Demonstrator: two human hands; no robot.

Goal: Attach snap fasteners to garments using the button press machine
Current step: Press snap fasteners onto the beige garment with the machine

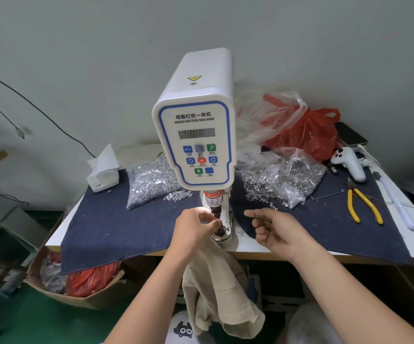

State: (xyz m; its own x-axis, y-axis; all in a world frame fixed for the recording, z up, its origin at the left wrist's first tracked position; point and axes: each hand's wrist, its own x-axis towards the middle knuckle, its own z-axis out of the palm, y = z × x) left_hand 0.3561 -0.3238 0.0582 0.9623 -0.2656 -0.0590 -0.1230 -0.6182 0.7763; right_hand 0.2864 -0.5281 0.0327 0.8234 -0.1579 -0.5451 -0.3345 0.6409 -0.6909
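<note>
Under the head of the button press machine (pixel 196 135), the left hand (pixel 193 227) pinches at the die post, apparently seating a snap part too small to make out. The right hand (pixel 272 229) hovers just beside, loosely curled, holding nothing. The beige garment (pixel 215 284) hangs below both hands, off the table edge (pixel 349 255); the left hand is nearer.
</note>
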